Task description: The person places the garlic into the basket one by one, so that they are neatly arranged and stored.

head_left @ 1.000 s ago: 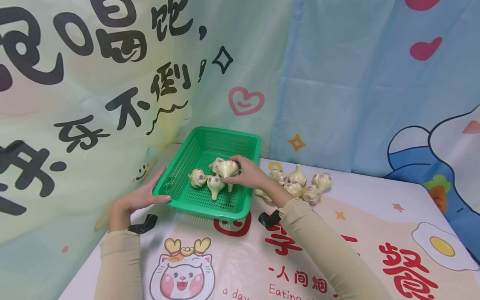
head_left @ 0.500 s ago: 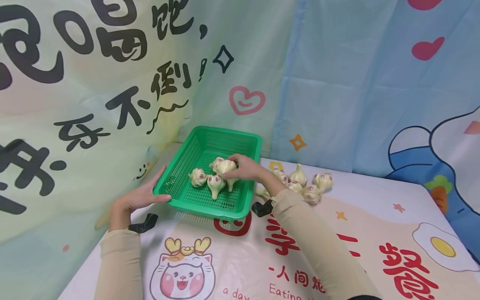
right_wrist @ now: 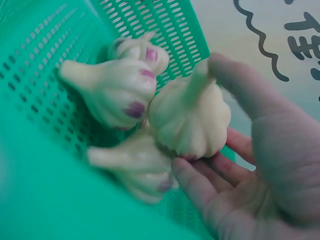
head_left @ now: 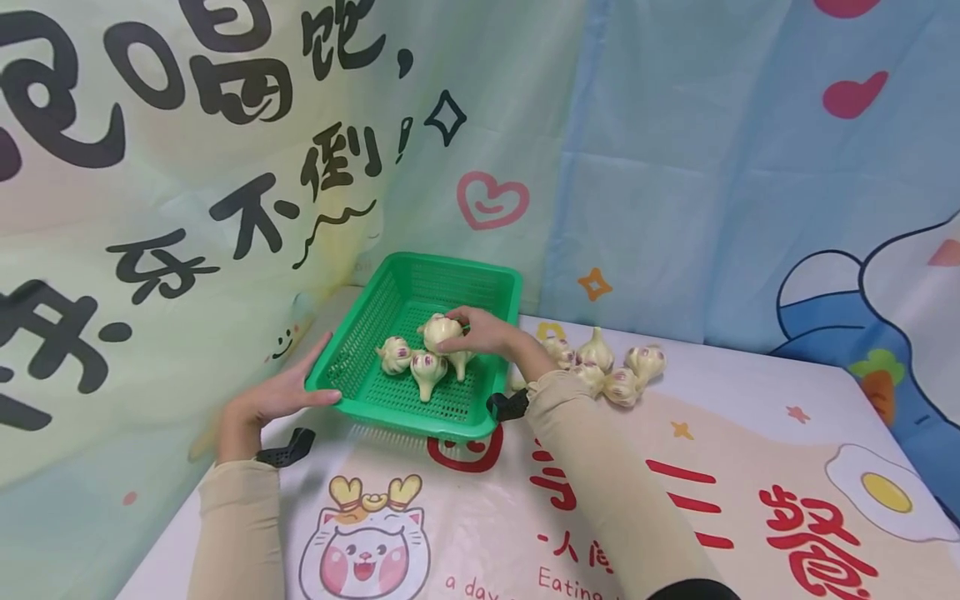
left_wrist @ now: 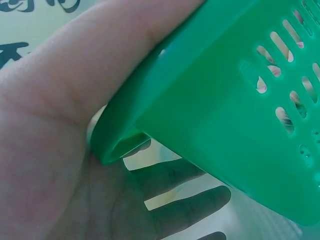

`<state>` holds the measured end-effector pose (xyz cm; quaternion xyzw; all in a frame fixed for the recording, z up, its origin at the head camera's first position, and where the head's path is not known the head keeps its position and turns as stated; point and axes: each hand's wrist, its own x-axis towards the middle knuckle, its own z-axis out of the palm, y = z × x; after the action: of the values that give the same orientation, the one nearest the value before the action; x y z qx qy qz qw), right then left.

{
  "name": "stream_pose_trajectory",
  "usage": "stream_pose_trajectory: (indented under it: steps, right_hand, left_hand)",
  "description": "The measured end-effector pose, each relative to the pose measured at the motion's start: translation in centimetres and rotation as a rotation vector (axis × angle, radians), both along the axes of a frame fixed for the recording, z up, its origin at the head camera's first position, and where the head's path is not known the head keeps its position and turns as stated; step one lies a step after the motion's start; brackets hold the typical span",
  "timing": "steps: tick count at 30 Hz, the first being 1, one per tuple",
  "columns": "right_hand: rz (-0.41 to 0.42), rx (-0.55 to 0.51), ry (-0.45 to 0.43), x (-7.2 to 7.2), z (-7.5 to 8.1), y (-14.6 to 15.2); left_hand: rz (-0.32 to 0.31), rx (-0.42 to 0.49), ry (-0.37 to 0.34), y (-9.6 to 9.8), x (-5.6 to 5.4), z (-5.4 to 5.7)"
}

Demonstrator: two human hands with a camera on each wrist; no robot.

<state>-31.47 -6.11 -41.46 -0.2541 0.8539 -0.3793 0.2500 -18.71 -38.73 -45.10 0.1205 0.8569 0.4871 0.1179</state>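
Rim of the green basket sits in the grip of my left hand. Inside, three garlic bulbs lie close by the raised bulb my right hand holds between thumb and fingers. More bulbs lie bunched on the table, right of the basket.

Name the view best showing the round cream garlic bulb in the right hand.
The right wrist: it shows the round cream garlic bulb close up, stem included. The head view shows it smaller, partly covered by the right hand. The left wrist view faces the slotted green plastic basket; the bulb cannot be identified.
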Motion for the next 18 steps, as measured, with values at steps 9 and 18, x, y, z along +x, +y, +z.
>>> stream_pose_trajectory:
  steps: [9, 18]
  right_hand:
    - [0.05, 0.053, 0.22, -0.3, -1.1, -1.0]
    - [0.148, 0.217, 0.452, -0.2, -2.1, -2.2]
  left_hand:
    - [0.0, -0.002, 0.02, 0.0, -0.1, 0.2]
    - [-0.008, 0.016, 0.003, 0.2, -0.1, 0.2]
